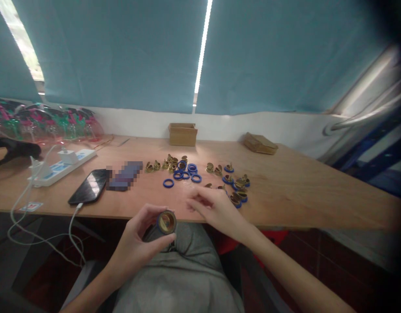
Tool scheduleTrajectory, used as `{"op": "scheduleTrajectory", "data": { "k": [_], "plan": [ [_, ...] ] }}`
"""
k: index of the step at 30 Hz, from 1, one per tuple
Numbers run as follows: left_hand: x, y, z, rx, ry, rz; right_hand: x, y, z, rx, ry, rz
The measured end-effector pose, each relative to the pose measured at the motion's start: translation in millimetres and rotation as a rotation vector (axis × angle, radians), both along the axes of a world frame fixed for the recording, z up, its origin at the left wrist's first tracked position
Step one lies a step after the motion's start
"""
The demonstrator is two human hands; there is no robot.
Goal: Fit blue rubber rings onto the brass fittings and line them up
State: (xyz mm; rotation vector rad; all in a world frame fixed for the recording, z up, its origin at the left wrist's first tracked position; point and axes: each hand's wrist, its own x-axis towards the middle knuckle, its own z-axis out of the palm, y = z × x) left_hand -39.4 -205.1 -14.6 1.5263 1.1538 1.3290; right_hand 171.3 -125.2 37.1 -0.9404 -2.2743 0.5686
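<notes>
My left hand (144, 232) grips a round brass-coloured fitting (167, 222) with a dark blue ring round it, its hollow side facing me, just in front of the table edge. To its right, my right hand (216, 208) hovers over the table's front edge with thumb and fingers pinched together; whatever they hold, if anything, is too small to make out. Beyond it lie several loose blue rings (168, 183) and small brass-coloured fittings with tilted round flaps (157, 164). On the right, more brass fittings sit in blue rings (235, 200), partly behind my right hand.
A small open cardboard box (183, 134) stands at the back; a flattened carton (260, 143) lies right of it. On the left are a phone (90, 187) on a white cable, a pixelated flat object (125, 176), a power strip (68, 167) and several clear spray bottles (53, 126).
</notes>
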Motion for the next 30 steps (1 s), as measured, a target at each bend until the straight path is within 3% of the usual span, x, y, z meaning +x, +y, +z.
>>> {"op": "scheduleTrajectory", "data": {
  "k": [5,13,18,25,30],
  "plan": [
    [5,-2,-4.2,0.024,0.068,-0.025,14,-37,-19.9,-0.64,0.468,0.135],
    [11,-5,-10.2,0.359,0.262,-0.009,2,-46,-44.5,-1.184,0.913,0.225],
    [12,-8,-8.5,0.492,0.386,-0.044,-3,-49,-47.2,-1.224,0.911,0.236],
    [11,-11,-8.4,0.604,0.472,-0.05,-4,-54,-44.7,-1.136,0.827,0.173],
    [9,-8,-12.6,0.794,0.478,-0.056,-3,-56,-47.3,-1.06,0.773,0.183]
  ]
}}
